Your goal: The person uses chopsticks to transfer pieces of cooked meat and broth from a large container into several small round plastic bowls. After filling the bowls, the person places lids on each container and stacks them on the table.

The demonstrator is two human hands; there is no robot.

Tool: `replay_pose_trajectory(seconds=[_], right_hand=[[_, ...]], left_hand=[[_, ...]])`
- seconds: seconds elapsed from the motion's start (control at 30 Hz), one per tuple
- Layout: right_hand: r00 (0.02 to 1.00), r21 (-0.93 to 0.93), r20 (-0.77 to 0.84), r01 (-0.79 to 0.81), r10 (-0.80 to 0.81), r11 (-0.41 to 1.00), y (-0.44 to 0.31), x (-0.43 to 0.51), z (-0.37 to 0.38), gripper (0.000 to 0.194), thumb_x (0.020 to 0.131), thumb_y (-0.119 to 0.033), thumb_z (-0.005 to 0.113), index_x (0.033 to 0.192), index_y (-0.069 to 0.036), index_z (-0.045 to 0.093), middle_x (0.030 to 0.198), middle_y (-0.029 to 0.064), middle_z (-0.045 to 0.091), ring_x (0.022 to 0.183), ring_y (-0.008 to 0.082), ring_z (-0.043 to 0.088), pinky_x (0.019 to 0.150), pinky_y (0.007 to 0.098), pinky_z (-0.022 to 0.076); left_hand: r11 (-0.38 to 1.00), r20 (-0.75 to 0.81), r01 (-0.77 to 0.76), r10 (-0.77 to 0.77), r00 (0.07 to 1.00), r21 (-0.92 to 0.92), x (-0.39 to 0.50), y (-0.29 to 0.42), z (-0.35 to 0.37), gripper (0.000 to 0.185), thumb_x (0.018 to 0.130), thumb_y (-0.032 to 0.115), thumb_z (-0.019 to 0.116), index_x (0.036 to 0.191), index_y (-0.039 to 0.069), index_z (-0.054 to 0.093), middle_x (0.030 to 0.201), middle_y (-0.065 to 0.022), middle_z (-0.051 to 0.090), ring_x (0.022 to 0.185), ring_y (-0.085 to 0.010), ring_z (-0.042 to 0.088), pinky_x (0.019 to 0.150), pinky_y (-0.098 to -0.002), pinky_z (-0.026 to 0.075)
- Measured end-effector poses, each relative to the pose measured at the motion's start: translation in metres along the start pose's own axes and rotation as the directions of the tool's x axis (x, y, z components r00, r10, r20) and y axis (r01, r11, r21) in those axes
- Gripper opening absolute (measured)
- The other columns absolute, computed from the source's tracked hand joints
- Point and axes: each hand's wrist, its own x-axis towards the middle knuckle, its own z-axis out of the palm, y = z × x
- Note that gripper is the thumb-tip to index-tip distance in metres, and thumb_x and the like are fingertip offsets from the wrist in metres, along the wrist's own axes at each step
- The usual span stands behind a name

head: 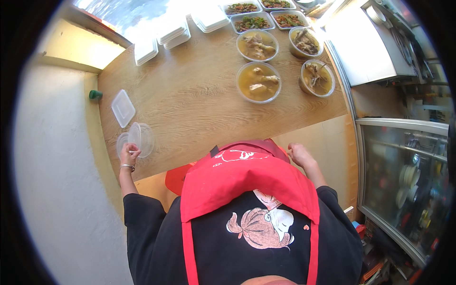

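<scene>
My left hand [130, 153] pinches the edge of a clear round plastic lid [135, 134], tilted up at the near left corner of the wooden table. Further clear round lids [146, 140] lie flat under and beside it. My right hand [299, 154] hangs by the right side of the red apron [245, 178], off the table edge; its fingers are curled, and whether they hold anything cannot be told. Uncovered round plastic tubs of soup with meat stand beyond on the right: two pale ones [259, 82] and two darker ones [316, 78].
Rectangular containers of stir-fried food [252, 22] stand at the far right. Stacked white rectangular lids [146, 52] line the far left edge. A single rectangular lid [123, 108] and a green cylinder [95, 94] are at the left by the wall. A glass-doored cabinet [402, 171] stands right.
</scene>
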Motion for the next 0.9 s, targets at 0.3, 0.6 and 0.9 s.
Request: replay_pose_trajectory(seconds=[0.3, 0.6, 0.9], right_hand=[[0.978, 0.088, -0.172, 0.131, -0.114, 0.988, -0.032, 0.0, -0.012, 0.016, 0.081, -0.013, 0.059, 0.088, 0.001, 0.06, 0.086, 0.0235, 0.061, 0.084, 0.0387, 0.059, 0.074, 0.0427, 0.0483], [0.931, 0.886, -0.361, 0.321, 0.062, 0.336, -0.135, 0.022, -0.066, 0.027, 0.095, -0.026, 0.051, 0.102, -0.001, 0.058, 0.07, 0.0053, 0.061, 0.056, 0.0068, 0.054, 0.05, 0.0198, 0.0419], [0.6, 0.393, -0.768, 0.165, 0.224, 0.905, -0.108, 0.099, -0.078, 0.025, 0.087, -0.023, 0.06, 0.096, 0.001, 0.061, 0.072, 0.0154, 0.061, 0.059, 0.0265, 0.059, 0.058, 0.0359, 0.0467]], left_hand=[[0.986, -0.218, -0.164, 0.155, 0.963, -0.024, -0.031, 0.122, -0.039, 0.023, 0.086, 0.001, 0.049, 0.109, 0.001, 0.048, 0.104, -0.011, 0.058, 0.085, -0.0171, 0.061, 0.072, -0.0295, 0.05], [0.387, 0.317, 0.108, 0.529, 0.787, -0.916, 0.017, 0.314, 0.129, 0.004, 0.091, -0.001, 0.044, 0.089, 0.002, 0.041, 0.101, -0.019, 0.056, 0.082, -0.0268, 0.066, 0.067, -0.0321, 0.058], [0.883, 0.248, -0.239, 0.357, 0.901, -0.403, 0.093, 0.352, 0.196, 0.017, 0.082, 0.017, 0.057, 0.077, 0.001, 0.053, 0.065, -0.0129, 0.061, 0.063, -0.022, 0.063, 0.059, -0.0344, 0.051]])
